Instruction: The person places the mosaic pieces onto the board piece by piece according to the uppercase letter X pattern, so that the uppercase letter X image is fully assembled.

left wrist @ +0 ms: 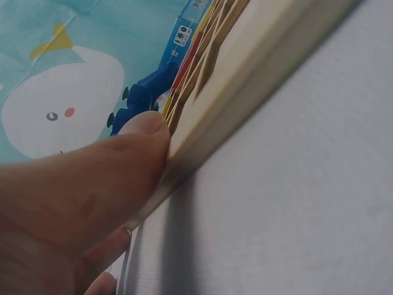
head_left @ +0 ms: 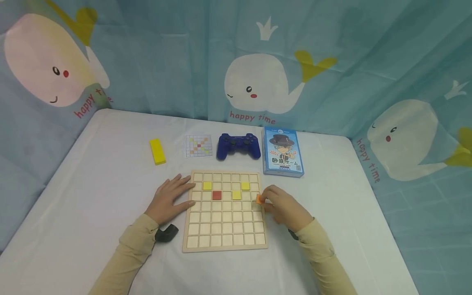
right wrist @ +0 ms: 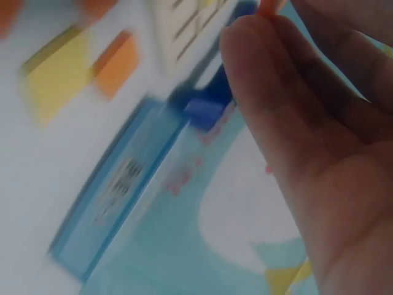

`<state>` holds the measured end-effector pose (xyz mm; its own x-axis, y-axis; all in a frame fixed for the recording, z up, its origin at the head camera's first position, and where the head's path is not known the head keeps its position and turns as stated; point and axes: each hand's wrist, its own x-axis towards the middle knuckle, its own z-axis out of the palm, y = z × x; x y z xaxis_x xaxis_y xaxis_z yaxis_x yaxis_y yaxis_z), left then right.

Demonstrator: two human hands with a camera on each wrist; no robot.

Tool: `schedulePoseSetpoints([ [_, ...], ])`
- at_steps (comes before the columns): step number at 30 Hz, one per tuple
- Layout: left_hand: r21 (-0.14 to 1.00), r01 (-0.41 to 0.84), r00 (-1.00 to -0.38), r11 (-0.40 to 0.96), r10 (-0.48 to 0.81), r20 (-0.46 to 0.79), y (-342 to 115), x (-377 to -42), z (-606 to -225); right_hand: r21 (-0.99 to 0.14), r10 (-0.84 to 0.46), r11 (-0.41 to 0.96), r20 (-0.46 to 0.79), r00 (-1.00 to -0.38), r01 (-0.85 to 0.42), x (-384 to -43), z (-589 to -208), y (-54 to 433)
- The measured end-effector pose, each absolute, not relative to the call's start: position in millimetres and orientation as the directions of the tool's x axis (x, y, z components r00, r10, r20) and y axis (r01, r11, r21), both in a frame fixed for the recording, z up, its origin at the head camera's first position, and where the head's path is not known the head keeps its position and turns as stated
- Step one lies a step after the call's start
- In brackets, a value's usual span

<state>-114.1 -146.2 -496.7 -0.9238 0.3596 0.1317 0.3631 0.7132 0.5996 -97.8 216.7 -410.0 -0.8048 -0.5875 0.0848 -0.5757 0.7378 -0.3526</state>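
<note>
A wooden grid board lies on the white table with square recesses. Yellow tiles and one red tile sit in its upper rows. My left hand rests at the board's left edge with fingers spread, its thumb touching the side. At the right edge, my right hand pinches an orange tile between thumb and fingers. The same orange tile shows blurred at the fingertips in the right wrist view.
Behind the board are a yellow block, a pattern card, a blue game controller and a blue game box. A loose yellow tile and orange tiles lie on the table in the right wrist view. A whale-print curtain surrounds the table.
</note>
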Motion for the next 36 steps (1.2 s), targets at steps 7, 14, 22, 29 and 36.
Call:
schedulePoseSetpoints([
  [7, 0.602, 0.362, -0.925, 0.712, 0.357, 0.134, -146, -114, -496, -0.301, -0.686, 0.652, 0.158, -0.711, -0.696, -109, -412, 185],
  [14, 0.594, 0.364, -0.925, 0.718, 0.356, 0.137, -146, -114, -497, -0.341, -0.747, 0.582, 0.135, -0.651, -0.738, -114, -425, 164],
  [22, 0.604, 0.358, -0.924, 0.712, 0.361, 0.122, -146, -114, -496, -0.319, -0.754, 0.599, 0.084, -0.652, -0.734, -118, -430, 151],
  [29, 0.606, 0.353, -0.925, 0.713, 0.362, 0.113, -146, -115, -495, -0.318, -0.762, 0.607, 0.027, -0.647, -0.728, -118, -432, 144],
  [36, 0.605, 0.354, -0.925, 0.713, 0.361, 0.116, -146, -115, -495, -0.29, -0.763, 0.612, 0.027, -0.646, -0.736, -118, -437, 140],
])
